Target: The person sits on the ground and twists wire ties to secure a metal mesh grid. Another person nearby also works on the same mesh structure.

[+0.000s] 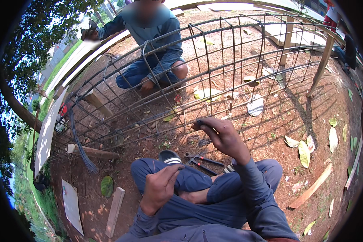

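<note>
Below the steel cage (209,71), left grip (159,189) and right grip (226,137) both pinched together

From the head view I watch the cage of thin dark bars arch across the upper half of the frame, from the left side to the upper right. My right grip is near the centre, thumb and fingers pressed together, with something small and dark at the fingertips; I cannot tell what it is, nor whether it touches the cage's lower bars. My left grip sits lower, left of centre, over the crossed legs, its fingertips also pressed together and pointing right; I cannot tell whether anything thin is between them.

Just below my right grip I see pincers (209,160) with red and black handles lying on the reddish soil (256,141), beside a dark sandal (169,155). At the left of the frame, a bundle of thin wire (77,139) hangs over the cage. Wooden posts (320,66) stand by it at the upper right. Beyond the bars, upper left of centre, a co-worker (167,31) in a blue top crouches with one arm raised sideways. Large leaves (304,153) lie at the right, above a strip of wood (312,187).
</note>
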Tool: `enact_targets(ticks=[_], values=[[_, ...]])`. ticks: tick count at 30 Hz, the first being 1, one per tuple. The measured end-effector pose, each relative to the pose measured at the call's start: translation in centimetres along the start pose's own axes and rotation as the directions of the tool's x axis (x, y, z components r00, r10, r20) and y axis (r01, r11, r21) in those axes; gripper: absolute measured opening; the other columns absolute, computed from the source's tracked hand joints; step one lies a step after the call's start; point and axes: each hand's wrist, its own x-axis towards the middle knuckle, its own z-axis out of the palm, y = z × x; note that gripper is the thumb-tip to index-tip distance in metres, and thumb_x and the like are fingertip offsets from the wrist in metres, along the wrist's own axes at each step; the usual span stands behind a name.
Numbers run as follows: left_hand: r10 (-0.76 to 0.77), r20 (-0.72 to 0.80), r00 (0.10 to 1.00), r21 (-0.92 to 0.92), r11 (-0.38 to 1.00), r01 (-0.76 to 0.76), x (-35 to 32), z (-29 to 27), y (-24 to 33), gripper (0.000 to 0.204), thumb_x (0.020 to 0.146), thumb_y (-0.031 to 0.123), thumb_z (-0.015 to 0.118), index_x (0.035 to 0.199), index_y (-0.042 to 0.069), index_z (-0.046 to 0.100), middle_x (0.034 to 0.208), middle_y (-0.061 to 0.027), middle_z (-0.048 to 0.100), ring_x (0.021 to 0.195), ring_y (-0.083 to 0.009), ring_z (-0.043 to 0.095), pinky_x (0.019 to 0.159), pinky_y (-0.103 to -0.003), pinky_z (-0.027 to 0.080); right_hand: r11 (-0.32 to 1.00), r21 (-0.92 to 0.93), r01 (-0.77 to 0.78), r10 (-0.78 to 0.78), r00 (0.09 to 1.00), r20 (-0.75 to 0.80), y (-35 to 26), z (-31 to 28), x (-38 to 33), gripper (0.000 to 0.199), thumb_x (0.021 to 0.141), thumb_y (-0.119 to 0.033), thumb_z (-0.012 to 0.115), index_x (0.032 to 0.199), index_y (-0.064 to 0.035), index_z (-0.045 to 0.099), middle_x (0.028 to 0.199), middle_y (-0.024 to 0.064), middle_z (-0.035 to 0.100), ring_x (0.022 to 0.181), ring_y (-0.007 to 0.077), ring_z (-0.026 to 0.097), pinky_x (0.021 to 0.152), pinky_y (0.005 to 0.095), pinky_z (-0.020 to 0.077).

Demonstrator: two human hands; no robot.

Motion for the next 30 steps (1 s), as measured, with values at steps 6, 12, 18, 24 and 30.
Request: enact_targets(ticks=[6, 12, 18, 24, 30], values=[[-0.201, -0.238, 0.95, -0.063, 0.98, 0.191, 1.1, -0.8, -0.6, 0.017, 0.102, 0.006, 0.056, 0.11, -0.001, 0.069, 0.065, -0.0012, 0.052, 0.06, -0.0069, 0.047, 0.054, -0.026, 0.037, 0.997, 0.073, -0.027, 0.0, 0.938, 0.347, -1.2, -0.1, -0.2, 0.023, 0.099, -0.019, 0.065, 0.111, 0.0012, 0.068, 0.096, 0.0196, 0.071, 0.09, 0.0369, 0.071, 0.077, 0.0451, 0.0534], [-0.209, -0.32, 0.924, -0.075, 0.978, 0.195, 2.9, -1.3, -1.1, 0.019, 0.104, 0.01, 0.053, 0.108, -0.001, 0.069, 0.064, 0.0017, 0.046, 0.061, -0.005, 0.04, 0.053, -0.025, 0.032, 0.971, 0.24, -0.019, -0.096, 0.884, 0.458, -0.8, 0.2, -0.7, 0.025, 0.099, -0.018, 0.065, 0.112, 0.003, 0.068, 0.09, 0.0169, 0.073, 0.084, 0.0306, 0.073, 0.074, 0.0418, 0.0554], [-0.202, -0.279, 0.939, -0.045, 0.979, 0.198, 4.1, -1.9, -2.4, 0.014, 0.103, 0.008, 0.059, 0.111, 0.001, 0.068, 0.082, -0.0078, 0.067, 0.062, -0.0093, 0.052, 0.055, -0.029, 0.042, 0.893, 0.375, -0.248, -0.021, 0.81, 0.586, -1.2, 0.6, -0.8, 0.025, 0.102, -0.015, 0.06, 0.113, 0.0063, 0.067, 0.089, 0.0128, 0.074, 0.081, 0.0215, 0.072, 0.075, 0.0354, 0.0568], [-0.212, -0.292, 0.933, 0.019, 0.974, 0.228, 4.9, -1.1, -3.8, 0.014, 0.103, 0.009, 0.059, 0.112, 0.002, 0.068, 0.09, -0.0105, 0.071, 0.071, -0.0138, 0.062, 0.064, -0.031, 0.048, 0.516, 0.619, -0.592, 0.134, 0.77, 0.624, -2.3, 1.2, -1.0, 0.029, 0.106, -0.016, 0.057, 0.116, 0.0098, 0.065, 0.09, 0.0106, 0.073, 0.08, 0.0136, 0.068, 0.075, 0.0301, 0.0552], [-0.194, -0.392, 0.899, 0.051, 0.971, 0.232, 4.7, -0.7, -5.8, 0.016, 0.104, 0.013, 0.057, 0.112, 0.005, 0.069, 0.077, -0.0048, 0.058, 0.068, -0.0107, 0.051, 0.059, -0.03, 0.04, 0.64, 0.541, -0.546, 0.193, 0.795, 0.574, -1.1, 2.9, -1.0, 0.031, 0.108, -0.018, 0.052, 0.117, 0.0087, 0.064, 0.093, 0.0084, 0.071, 0.081, 0.0118, 0.066, 0.076, 0.0284, 0.0537]])
